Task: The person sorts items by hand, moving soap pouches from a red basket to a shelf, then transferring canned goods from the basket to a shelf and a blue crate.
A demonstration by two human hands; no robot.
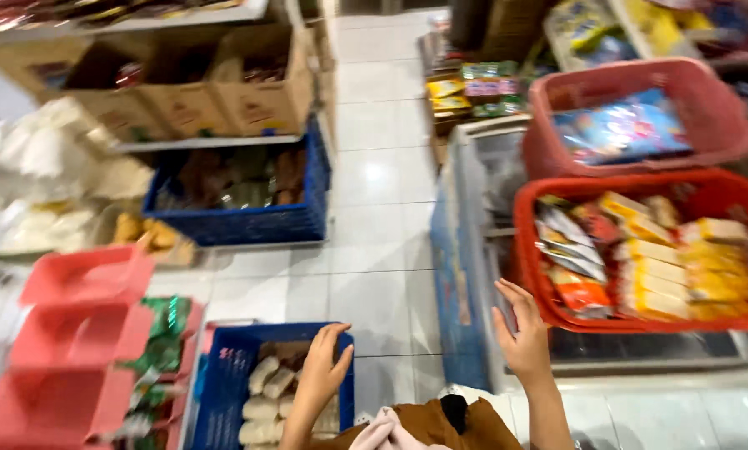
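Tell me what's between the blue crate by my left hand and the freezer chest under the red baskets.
In the head view, only bare white floor tiles lie between the blue crate and the freezer chest.

Open tiled aisle (382, 192) runs between blue crates (249, 221) and freezer (461, 275).

View: head, single camera, worn on the person's head. Facing: forward and steeply downward along a white tiled floor (382, 175) aisle. Landmark: red basket (640, 250) of yellow packets, right of centre. Placement relative to it: the camera sits above and nearer than the basket, to its left; a second red basket (632, 117) lies beyond it, a blue crate (240, 208) well to its left across the aisle. Range: close; both hands enter at the lower edge. Image blurred. No second view; no shared part.
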